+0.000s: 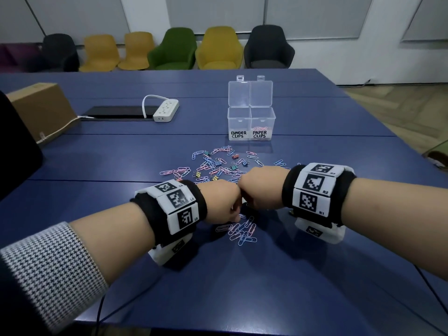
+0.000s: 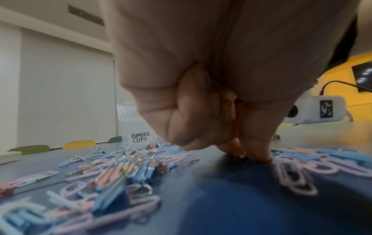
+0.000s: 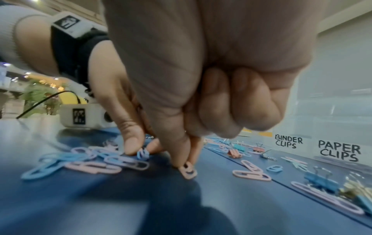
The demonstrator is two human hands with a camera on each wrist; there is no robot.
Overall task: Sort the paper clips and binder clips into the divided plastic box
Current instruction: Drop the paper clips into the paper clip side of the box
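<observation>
Pinching a small pink plastic-coated paper clip (image 3: pixel 188 172) against the dark blue surface (image 1: pixel 242 287), my right hand (image 1: pixel 260 187) curled shut; my left hand (image 1: pixel 221 202) nipped a light blue paper clip (image 3: pixel 142 154) just beside it, near the clear divided plastic box (image 1: pixel 251 122).

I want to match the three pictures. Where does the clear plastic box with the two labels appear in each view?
Head view: the clear plastic box stands upper centre, lid open, beyond the scattered clips.
Left wrist view: the box is left of centre, partly hidden by the left hand.
Right wrist view: the box is at the far right.
Shared landmark: the "BINDER CLIPS" label.
</observation>
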